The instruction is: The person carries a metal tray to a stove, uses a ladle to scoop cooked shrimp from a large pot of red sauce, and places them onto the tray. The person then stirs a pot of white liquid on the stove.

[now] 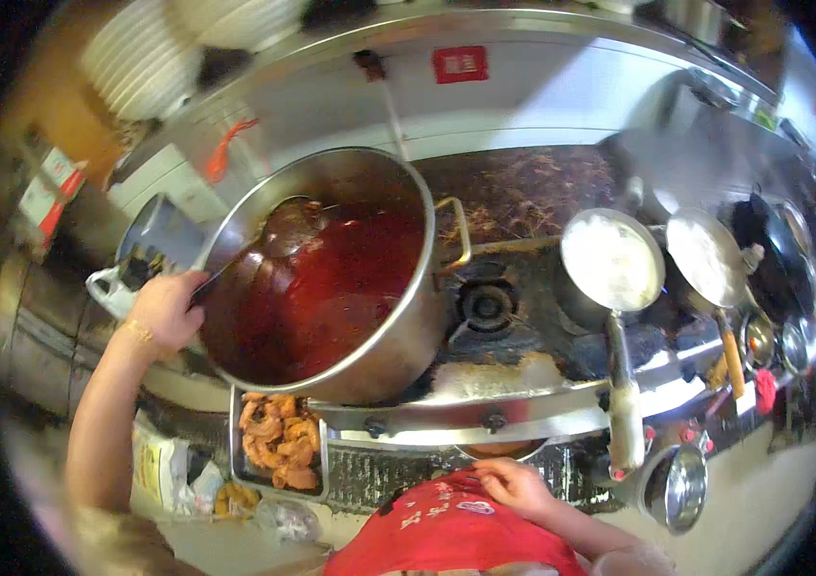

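My left hand point(167, 309) grips the handle of a metal ladle or skimmer point(292, 227), whose bowl hangs inside a large steel stockpot point(408, 345). Dark red liquid point(350, 281) fills the lower part of the pot, and the rim tilts towards me in the view. Below the pot, a rectangular metal tray point(325, 453) holds browned pieces of meat point(278, 439). My right hand point(516, 486) rests against the front of a red apron point(451, 533) with its fingers bent; whether it holds the cloth cannot be told.
Right of the stockpot are a gas burner point(487, 306) and two long-handled pans point(613, 259) point(706, 255). A steel bowl point(677, 489) is at the lower right. A grey container point(163, 234) stands left of the pot, plastic bags point(163, 468) lie below, and stacked white dishes point(138, 61) are above.
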{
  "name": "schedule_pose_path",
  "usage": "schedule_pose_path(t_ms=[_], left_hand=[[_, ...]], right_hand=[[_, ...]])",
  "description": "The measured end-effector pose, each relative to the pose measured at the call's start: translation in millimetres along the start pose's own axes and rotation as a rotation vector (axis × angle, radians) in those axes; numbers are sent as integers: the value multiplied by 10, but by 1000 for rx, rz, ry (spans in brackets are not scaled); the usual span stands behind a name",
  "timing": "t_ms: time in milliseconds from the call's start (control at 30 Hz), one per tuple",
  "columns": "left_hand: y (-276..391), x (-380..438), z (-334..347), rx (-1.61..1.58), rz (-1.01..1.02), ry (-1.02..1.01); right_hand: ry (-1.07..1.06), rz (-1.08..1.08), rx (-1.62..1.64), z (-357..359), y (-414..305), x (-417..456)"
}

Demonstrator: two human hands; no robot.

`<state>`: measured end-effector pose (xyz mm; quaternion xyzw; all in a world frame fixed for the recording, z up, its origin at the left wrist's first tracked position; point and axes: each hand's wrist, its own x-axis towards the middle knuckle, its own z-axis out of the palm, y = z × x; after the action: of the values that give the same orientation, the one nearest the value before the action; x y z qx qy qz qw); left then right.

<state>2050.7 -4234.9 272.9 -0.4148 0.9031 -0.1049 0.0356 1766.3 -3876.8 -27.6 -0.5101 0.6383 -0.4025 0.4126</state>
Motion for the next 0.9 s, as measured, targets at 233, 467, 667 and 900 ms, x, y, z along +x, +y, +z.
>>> schedule_pose_path(t_ms=[233, 467, 667, 900], left_hand=[[514, 599, 103, 226, -117, -447], [571, 735, 135, -459, -294, -797], [773, 861, 425, -664, -252, -772], [614, 855, 489, -1039, -317, -825]], right_hand=[[35, 12, -19, -421, 202, -45], [24, 93, 102, -711, 481, -152], [52, 179, 297, -721, 629, -164], [107, 205, 281, -595, 447, -197]])
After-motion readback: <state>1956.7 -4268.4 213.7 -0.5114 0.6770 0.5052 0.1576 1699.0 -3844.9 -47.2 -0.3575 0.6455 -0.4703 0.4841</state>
